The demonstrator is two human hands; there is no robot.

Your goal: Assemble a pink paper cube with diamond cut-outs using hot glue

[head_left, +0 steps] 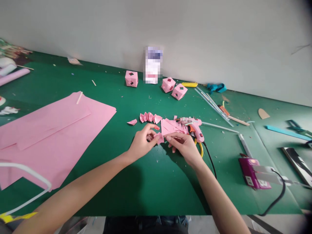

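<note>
A small folded piece of pink paper (160,138) is pinched between the thumb and fingers of my left hand (142,143). From the other side, my right hand (184,145) has its thumb and forefinger closed at the paper's right edge. Just beyond my fingers, a row of curved pink paper pieces (150,117) stands on the green table, with one loose piece (132,122) to its left. Cut pink strips (173,127) lie in a pile beside them. A pink glue gun (199,131) rests at the right end of this pile, its nozzle pointing left.
Large pink sheets (58,146) cover the table's left side. At the back stand pink paper cubes with cutouts (131,79) and a blurred upright card (152,65). Clear glue sticks (214,105), a purple power strip (254,174) and a black cord (211,159) lie on the right.
</note>
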